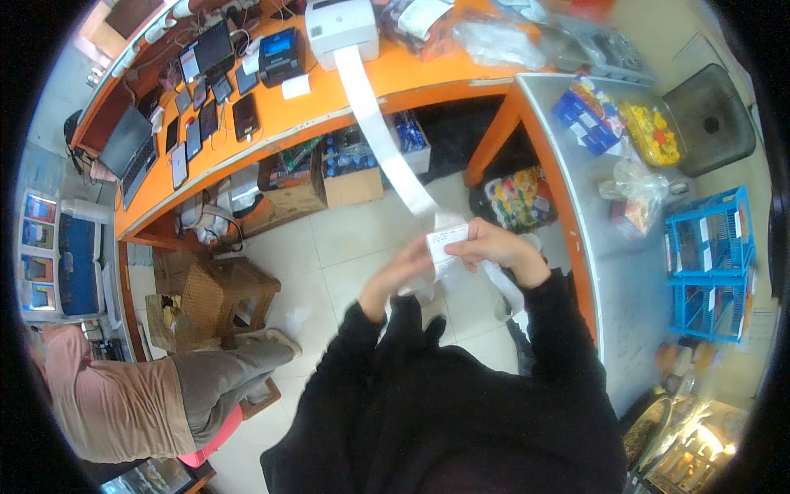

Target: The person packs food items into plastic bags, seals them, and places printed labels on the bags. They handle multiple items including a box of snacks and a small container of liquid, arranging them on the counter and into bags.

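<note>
A long white strip of printed labels (376, 133) comes out of the white label printer (341, 31) and hangs down to my hands. My right hand (494, 244) grips a folded stack of the labels (445, 242), thumb on top, with small print facing up. My left hand (401, 272), blurred, is at the stack's left edge; whether its fingers hold the paper cannot be made out. Another length of the strip (503, 290) trails below my right hand towards the floor.
Phones (245, 117), a laptop (131, 148) and a small black printer (281, 55) sit on the orange table (432, 92). At right, a metal-topped table (617, 278) carries blue racks (706, 265). A seated person (123, 395) is at left, near a wooden stool (231, 287).
</note>
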Demonstrator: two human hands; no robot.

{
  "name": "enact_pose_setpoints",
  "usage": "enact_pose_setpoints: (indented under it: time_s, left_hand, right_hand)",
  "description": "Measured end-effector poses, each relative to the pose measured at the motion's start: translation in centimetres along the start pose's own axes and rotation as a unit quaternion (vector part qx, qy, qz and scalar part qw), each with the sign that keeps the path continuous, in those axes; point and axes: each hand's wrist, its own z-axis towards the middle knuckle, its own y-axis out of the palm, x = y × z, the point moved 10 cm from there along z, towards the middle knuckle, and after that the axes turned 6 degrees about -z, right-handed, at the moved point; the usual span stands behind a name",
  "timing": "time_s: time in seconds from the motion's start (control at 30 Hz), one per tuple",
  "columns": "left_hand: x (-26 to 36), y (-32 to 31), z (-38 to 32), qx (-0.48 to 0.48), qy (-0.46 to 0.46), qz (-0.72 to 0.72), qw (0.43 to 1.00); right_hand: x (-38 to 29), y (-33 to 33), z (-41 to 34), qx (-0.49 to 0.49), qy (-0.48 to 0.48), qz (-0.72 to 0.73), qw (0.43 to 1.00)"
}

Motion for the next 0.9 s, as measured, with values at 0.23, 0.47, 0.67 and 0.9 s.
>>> enact_pose_setpoints:
  time_s: [0.23, 0.47, 0.67, 0.9]
  left_hand:
    - [6.8, 2.1, 1.4, 0.116, 0.126, -0.131, 0.976]
    - [9.5, 2.3, 1.3, 0.233, 0.1, -0.103, 0.962]
    - [10.8, 0.1, 2.9, 0.238, 0.094, -0.179, 0.95]
    - [12.8, -2.6, 5.4, 0.213, 0.088, -0.08, 0.97]
  right_hand:
    - [1.0, 2.2, -2.0, -0.09, 0.039, -0.197, 0.976]
    - [-6.4, -3.8, -5.6, 0.333, -0.135, -0.182, 0.915]
    - [-11.2, -1.6, -3.0, 0.372, -0.202, -0.353, 0.834]
    - [-12.2, -2.9, -1.2, 0.481, -0.227, -0.335, 0.777]
